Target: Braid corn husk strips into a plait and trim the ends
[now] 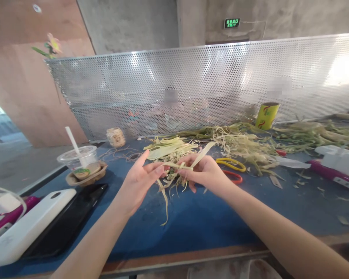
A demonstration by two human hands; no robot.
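Both my hands meet over the blue table [197, 224], working pale yellow-green husk strips [174, 170]. My left hand [139, 180] pinches a thin strip between thumb and forefinger, its other fingers stretched out. My right hand [205, 170] is closed round a bundle of the strips, one long strip [202, 153] rising from it and loose ends hanging down toward the table. A pile of flat husk leaves [165, 149] lies just behind the hands.
Yellow- and red-handled scissors [232, 168] lie right of my hand. More husk heaps [250, 145] spread to the right, near a yellow-green cup [266, 115]. At left are a plastic cup with straw [78, 159], a black tray [66, 224], a white device [26, 228]. A perforated metal screen [192, 81] backs the table.
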